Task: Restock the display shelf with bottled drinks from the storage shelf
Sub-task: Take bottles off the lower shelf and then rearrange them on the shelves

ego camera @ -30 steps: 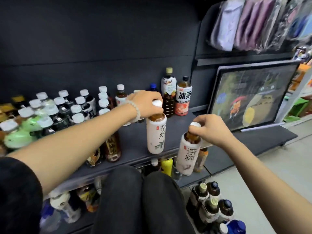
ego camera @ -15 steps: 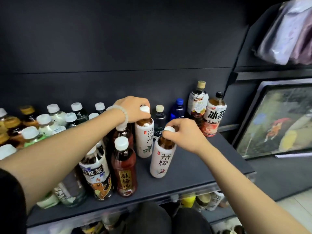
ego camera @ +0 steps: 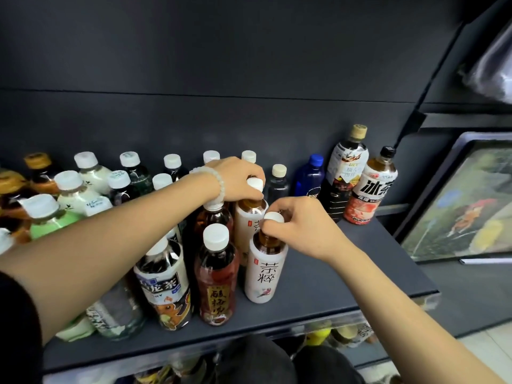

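Observation:
Two white-labelled tea bottles stand on the dark display shelf (ego camera: 346, 275). My right hand (ego camera: 302, 225) pinches the white cap of the front tea bottle (ego camera: 264, 273), which rests upright on the shelf. Behind it, my left hand (ego camera: 238, 180) grips the cap of the rear tea bottle (ego camera: 248, 217), partly hidden by the front one. Both bottles sit just right of a red-brown drink bottle (ego camera: 216, 275) and an oolong tea bottle (ego camera: 166, 284).
Several white-capped bottles crowd the shelf's left half. A blue bottle (ego camera: 309, 176), a tall coffee bottle (ego camera: 345, 173) and an iced tea bottle (ego camera: 370, 189) stand at the back right. A framed picture (ego camera: 465, 206) leans at right. More bottles show on the lower shelf (ego camera: 343, 332).
Both hands carried the two tea bottles up and left from the shelf edge. The bottles now stand on the shelf beside the brown drinks, closer together than half a second ago.

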`<state>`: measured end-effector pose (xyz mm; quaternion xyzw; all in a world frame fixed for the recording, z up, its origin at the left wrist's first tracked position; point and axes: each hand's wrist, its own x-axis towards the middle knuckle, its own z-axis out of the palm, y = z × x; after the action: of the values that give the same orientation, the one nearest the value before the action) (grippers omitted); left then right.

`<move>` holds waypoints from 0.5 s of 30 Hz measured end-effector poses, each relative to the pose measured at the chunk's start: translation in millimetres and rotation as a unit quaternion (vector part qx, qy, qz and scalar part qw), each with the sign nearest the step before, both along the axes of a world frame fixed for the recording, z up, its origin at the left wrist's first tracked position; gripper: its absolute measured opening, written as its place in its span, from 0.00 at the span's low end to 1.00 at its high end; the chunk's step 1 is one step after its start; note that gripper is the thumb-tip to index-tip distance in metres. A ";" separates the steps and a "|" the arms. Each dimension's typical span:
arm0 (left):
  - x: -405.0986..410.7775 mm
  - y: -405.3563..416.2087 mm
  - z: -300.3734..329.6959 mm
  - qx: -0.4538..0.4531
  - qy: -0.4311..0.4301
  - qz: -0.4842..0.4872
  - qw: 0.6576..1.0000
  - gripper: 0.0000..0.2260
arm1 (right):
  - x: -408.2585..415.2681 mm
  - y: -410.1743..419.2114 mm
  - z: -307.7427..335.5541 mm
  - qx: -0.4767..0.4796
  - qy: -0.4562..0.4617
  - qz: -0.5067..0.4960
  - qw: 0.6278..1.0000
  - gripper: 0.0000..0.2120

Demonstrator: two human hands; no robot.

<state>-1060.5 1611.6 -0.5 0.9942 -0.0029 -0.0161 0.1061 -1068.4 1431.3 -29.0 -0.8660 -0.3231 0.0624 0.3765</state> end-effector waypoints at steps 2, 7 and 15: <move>-0.3 -2.7 1.4 0.017 -0.004 -0.006 1.000 0.03 | -2.7 0.0 1.1 -0.002 0.001 -0.001 1.000 0.03; -5.7 -0.7 4.2 0.034 -0.008 -0.013 0.999 0.06 | -8.1 -0.9 2.2 -0.002 0.014 0.005 1.000 0.01; -5.9 1.1 -1.5 0.029 -0.013 0.002 0.999 0.10 | -12.8 2.3 1.7 0.008 0.030 0.003 1.000 0.03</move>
<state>-1066.4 1612.6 -2.0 0.9970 -0.0017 -0.0033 0.0769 -1081.2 1433.6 -27.3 -0.8596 -0.3146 0.0866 0.3931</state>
